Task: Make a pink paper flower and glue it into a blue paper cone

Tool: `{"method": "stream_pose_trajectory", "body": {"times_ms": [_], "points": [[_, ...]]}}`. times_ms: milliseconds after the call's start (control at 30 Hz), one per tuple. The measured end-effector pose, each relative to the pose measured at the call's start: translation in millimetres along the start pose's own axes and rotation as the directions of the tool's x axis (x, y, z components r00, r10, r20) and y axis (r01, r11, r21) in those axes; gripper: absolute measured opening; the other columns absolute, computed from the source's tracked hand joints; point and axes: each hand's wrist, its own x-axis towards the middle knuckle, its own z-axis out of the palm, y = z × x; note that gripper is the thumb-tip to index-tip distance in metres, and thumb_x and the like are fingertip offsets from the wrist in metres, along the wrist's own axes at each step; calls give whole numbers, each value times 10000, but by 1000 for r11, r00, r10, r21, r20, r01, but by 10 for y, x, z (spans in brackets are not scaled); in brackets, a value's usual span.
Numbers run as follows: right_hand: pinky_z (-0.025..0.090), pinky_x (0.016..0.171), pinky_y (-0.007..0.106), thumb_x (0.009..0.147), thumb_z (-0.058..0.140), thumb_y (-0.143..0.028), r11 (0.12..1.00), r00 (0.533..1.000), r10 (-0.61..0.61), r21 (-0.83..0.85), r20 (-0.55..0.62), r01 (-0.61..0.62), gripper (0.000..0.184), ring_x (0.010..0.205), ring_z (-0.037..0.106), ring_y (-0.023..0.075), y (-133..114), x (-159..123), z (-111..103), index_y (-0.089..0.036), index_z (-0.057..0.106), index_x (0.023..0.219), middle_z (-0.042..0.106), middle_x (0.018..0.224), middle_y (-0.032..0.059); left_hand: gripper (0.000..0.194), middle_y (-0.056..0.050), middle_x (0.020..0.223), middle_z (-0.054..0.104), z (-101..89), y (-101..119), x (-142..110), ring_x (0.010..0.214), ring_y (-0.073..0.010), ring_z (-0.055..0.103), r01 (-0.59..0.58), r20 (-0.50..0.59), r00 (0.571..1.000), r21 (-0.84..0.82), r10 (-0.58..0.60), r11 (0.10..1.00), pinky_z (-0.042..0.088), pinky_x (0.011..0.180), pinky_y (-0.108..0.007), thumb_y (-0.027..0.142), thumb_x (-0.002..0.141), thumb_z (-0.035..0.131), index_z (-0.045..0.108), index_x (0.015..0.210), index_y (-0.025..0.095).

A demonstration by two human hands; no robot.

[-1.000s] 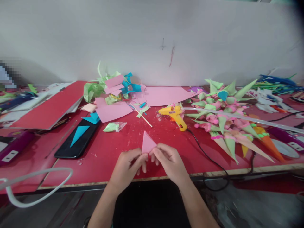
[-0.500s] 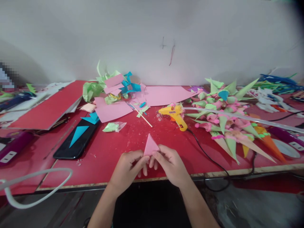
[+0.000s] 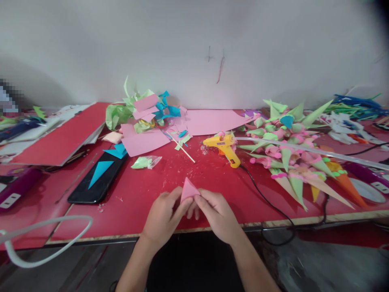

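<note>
Between my two hands is a small piece of pink paper (image 3: 189,190) folded to a point, its tip facing away from me. My left hand (image 3: 165,213) pinches its left side and lower edge with thumb and fingers. On the other side, my right hand (image 3: 217,211) grips the lower right corner, thumb on top. Both thumbs nearly meet at the paper's base. Beyond the hands lie a yellow glue gun (image 3: 223,147) and a thin wooden stick (image 3: 185,151). A small plastic bag with something light green (image 3: 142,163) lies ahead to the left.
A black phone (image 3: 91,190) with blue paper triangles (image 3: 100,172) on it lies at left. Pink sheets (image 3: 212,121) and paper scraps (image 3: 118,117) sit toward the wall. Several paper cones (image 3: 295,190) are heaped at right. The glue gun's black cord (image 3: 258,188) hangs over the table edge.
The pink paper has come slightly closer to me and to the left, and its tip sits lower. Both hands have shifted slightly and keep their grip.
</note>
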Motion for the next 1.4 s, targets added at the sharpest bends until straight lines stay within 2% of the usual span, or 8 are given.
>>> {"method": "stream_pose_trajectory", "body": {"times_ms": [133, 300, 467, 600, 733, 900, 1167, 1400], "points": [[402, 551, 210, 878, 330, -290, 997, 1000, 6, -76, -7, -7, 331, 537, 511, 90, 4, -6, 15, -165, 502, 624, 566, 575, -2, 381, 30, 442, 489, 18, -21, -1, 447, -81, 439, -61, -29, 998, 71, 63, 996, 335, 521, -193, 301, 864, 346, 460, 528, 160], [372, 502, 198, 849, 393, -294, 992, 998, 23, -123, -54, -30, 272, 502, 502, 88, 21, -3, 15, -173, 457, 614, 537, 526, -21, 402, 55, 349, 428, 7, -27, -2, 360, -53, 403, -82, -1, 997, -62, 82, 995, 333, 466, -165, 293, 850, 381, 470, 484, 155], [362, 481, 191, 826, 436, -296, 994, 995, 34, -96, -89, -43, 250, 495, 485, 84, 21, -7, 5, -177, 453, 607, 520, 516, -29, 465, 57, 298, 380, -1, -13, -5, 307, -38, 365, -13, 66, 998, -177, 25, 984, 319, 411, -142, 313, 865, 340, 405, 435, 150], [365, 464, 191, 833, 424, -318, 999, 993, 33, -36, -116, -37, 262, 464, 466, 75, 36, -5, 2, -174, 463, 619, 513, 528, -30, 373, 50, 393, 482, -8, -5, 0, 378, -46, 451, -21, 71, 997, -191, 36, 981, 355, 463, -138, 288, 866, 349, 483, 548, 147], [370, 464, 198, 849, 388, -348, 998, 990, 56, -4, -131, -57, 284, 449, 464, 75, 46, 8, 4, -169, 485, 651, 549, 551, -18, 338, 36, 487, 530, -21, -18, -13, 443, -55, 482, -21, -7, 1000, -195, 20, 981, 374, 502, -147, 297, 870, 342, 524, 629, 146], [380, 493, 206, 859, 370, -339, 998, 992, 62, -8, -112, -63, 296, 459, 468, 76, 31, 15, -1, -164, 486, 650, 588, 577, -2, 370, 41, 442, 536, -32, -41, -29, 411, -54, 464, 12, -40, 999, -242, -22, 970, 375, 497, -148, 308, 871, 341, 546, 610, 146], [393, 491, 191, 788, 509, -305, 998, 992, 70, 4, -103, -69, 184, 550, 505, 92, 41, 8, -2, -145, 558, 713, 539, 588, -10, 352, 37, 407, 576, -27, -65, -12, 389, -55, 488, 14, 59, 998, -302, 4, 953, 392, 511, -140, 285, 866, 359, 585, 638, 141], [362, 464, 192, 854, 392, -307, 999, 997, 35, -20, -69, -36, 279, 444, 450, 63, 13, 3, -4, -149, 516, 660, 557, 568, -11, 412, 31, 403, 565, -37, -28, -24, 382, -49, 477, -45, -18, 999, -303, 41, 952, 374, 498, -136, 282, 876, 309, 544, 568, 141]]}}
